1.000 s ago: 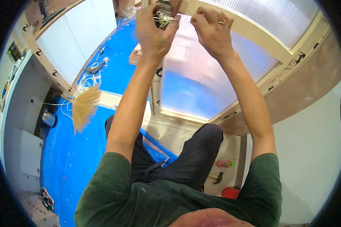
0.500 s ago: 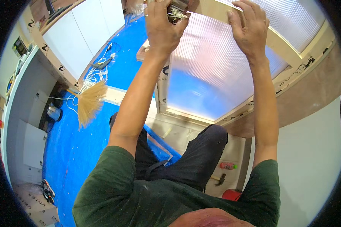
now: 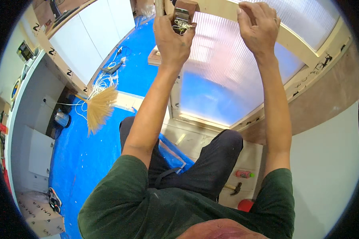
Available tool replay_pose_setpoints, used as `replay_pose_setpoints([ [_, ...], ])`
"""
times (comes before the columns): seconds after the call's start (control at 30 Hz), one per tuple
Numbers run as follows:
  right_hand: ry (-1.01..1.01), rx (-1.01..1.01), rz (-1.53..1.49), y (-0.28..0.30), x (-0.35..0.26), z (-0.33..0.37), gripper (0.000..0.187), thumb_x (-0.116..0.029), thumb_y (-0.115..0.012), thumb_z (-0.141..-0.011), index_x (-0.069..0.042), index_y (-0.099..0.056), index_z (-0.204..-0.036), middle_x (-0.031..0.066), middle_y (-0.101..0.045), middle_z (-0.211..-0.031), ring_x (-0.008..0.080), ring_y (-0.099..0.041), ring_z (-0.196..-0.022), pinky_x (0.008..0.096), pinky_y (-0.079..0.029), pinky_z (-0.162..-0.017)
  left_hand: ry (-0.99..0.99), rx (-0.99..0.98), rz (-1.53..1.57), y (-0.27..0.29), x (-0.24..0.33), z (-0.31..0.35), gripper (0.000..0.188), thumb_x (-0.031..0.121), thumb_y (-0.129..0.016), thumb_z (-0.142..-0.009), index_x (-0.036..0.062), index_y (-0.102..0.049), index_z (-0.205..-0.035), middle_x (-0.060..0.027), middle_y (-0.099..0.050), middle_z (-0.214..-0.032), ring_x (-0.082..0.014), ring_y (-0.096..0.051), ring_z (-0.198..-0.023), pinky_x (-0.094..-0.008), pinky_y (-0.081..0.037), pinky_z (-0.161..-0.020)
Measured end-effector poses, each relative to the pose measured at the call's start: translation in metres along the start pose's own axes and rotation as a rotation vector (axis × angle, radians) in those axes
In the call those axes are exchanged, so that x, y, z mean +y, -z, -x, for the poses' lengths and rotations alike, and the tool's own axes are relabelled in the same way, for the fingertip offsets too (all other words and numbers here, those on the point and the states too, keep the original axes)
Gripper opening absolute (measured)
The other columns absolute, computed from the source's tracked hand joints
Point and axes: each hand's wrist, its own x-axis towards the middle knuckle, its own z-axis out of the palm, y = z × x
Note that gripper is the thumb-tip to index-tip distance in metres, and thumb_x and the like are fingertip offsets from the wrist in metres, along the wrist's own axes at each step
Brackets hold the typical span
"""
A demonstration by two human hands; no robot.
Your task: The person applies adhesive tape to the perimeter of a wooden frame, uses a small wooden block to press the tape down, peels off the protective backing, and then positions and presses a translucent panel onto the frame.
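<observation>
Raised at the top of the head view, my left hand is wrapped round a wooden hand plane. Pale curled shavings bunch in the plane's throat, beside its metal blade. My right hand is lifted to the right, fingers bent and apart from the thumb, with nothing seen in it. Behind both hands stands a pale wooden door frame fitted with ribbed translucent panels. I cannot tell whether the right fingers touch the wood.
Blue sheeting covers the floor at left. A straw broom, a coiled white cord and a dark power tool lie there. At lower right are a hammer, a small bottle and a red container. White cabinets stand far left.
My left hand has come slightly down and nearer with the plane, so more of the plane shows. My right hand has shifted a little left. The whole view has shifted slightly.
</observation>
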Motion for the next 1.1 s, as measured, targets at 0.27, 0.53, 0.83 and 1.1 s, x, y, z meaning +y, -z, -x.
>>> replay_pose_setpoints([
  [0.27,-0.016,-0.004,0.01,0.0,0.001,0.0,0.014,-0.01,-0.07,-0.081,-0.009,-0.07,-0.095,0.0097,-0.064,-0.091,0.031,-0.058,-0.09,0.0449,-0.041,-0.082,0.298,-0.172,-0.03,0.02,0.003,0.075,0.056,0.025,-0.09,-0.078,-0.0032,-0.056,-0.111,-0.0177,-0.056,-0.106,-0.0334,-0.055,-0.1,-0.0461,-0.046,-0.088],
  [0.53,-0.189,-0.049,-0.193,0.002,0.002,0.003,0.026,-0.02,-0.078,-0.084,-0.009,-0.068,-0.105,0.0105,-0.062,-0.101,0.0294,-0.058,-0.101,0.046,-0.041,-0.095,0.751,-0.577,0.285,0.106,-0.004,0.207,0.052,0.024,-0.09,-0.081,-0.0023,-0.059,-0.113,-0.0089,-0.06,-0.097,-0.0194,-0.059,-0.089,-0.036,-0.051,-0.079],
  [0.83,-0.088,-0.111,-0.308,-0.051,-0.074,0.052,0.018,-0.026,-0.07,-0.097,-0.008,-0.075,-0.098,0.0115,-0.075,-0.092,0.0303,-0.073,-0.085,0.0419,-0.058,-0.076,0.928,-0.688,0.534,0.14,-0.016,0.195,0.058,0.003,-0.085,-0.081,0.0025,-0.062,-0.134,-0.0082,-0.07,-0.112,-0.0182,-0.065,-0.105,-0.0318,-0.053,-0.091],
  [1.1,-0.485,-0.172,-0.189,-0.107,-0.114,0.064,0.023,-0.028,-0.073,-0.094,-0.005,-0.072,-0.096,0.0113,-0.076,-0.083,0.0276,-0.072,-0.069,0.0385,-0.056,-0.063,0.941,-0.636,0.578,0.147,-0.022,0.18,0.053,0.001,-0.084,-0.081,0.0011,-0.064,-0.13,-0.0079,-0.071,-0.115,-0.0183,-0.065,-0.105,-0.0332,-0.052,-0.095],
])
